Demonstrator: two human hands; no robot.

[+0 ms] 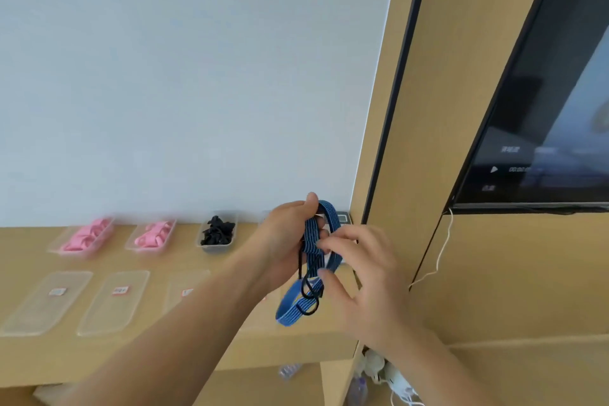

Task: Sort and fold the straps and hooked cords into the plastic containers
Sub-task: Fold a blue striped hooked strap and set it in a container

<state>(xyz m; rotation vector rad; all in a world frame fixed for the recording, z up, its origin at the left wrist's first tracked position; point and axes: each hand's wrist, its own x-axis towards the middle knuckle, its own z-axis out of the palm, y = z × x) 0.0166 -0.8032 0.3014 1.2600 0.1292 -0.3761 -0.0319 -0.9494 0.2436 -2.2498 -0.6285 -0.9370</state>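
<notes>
Gripping a blue striped cord [311, 239] above the right end of the wooden shelf [230, 277], the left hand [285, 241] has its thumb on top and its fingers curled round the folded bundle. The right hand [361, 277] meets it from the right, fingers spread and bent, with the fingertips [324, 244] pinching the cord's middle and a lower finger touching the loop that hangs down. Black hooks [308, 290] dangle in front of that lower loop, clear of the shelf.

Along the shelf's front edge lie flat clear lids [113, 301], each with a small label; two show whole at the left and a third is partly hidden behind the left forearm. Farther back, against the wall along the rear edge, stand the containers: two holding pink straps [86, 236] at the left, then one with black cords [218, 230] nearer the middle. Another container [342, 217] sits behind the hands at the rear right corner; its contents cannot be told.

A dark screen [540, 109] hangs on the wooden panel at the right, with a white cable [441, 247] trailing below it.
</notes>
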